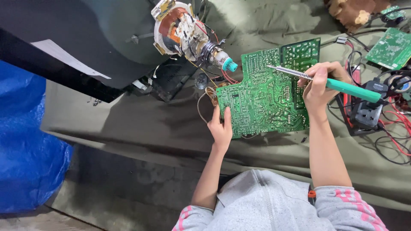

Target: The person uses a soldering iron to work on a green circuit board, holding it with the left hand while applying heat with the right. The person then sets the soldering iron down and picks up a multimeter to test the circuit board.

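A large green circuit board (pixel 267 92) lies solder side up on a grey-green cloth. My left hand (pixel 221 127) grips its lower left edge, thumb on the board's face. My right hand (pixel 319 87) holds a soldering iron with a teal handle (pixel 352 89); its metal tip (pixel 274 68) rests on the board's upper middle. Red and yellow wires run from the board's upper left corner toward the neck (pixel 214 54) of a dark picture tube (pixel 124 38) lying at the upper left.
A blue tarp (pixel 25 145) bulges at the left. A second green board (pixel 390 48) lies at the upper right. A black power strip (pixel 368 113) with red and black cables sits right of my hand. White paper is stuck on the tube.
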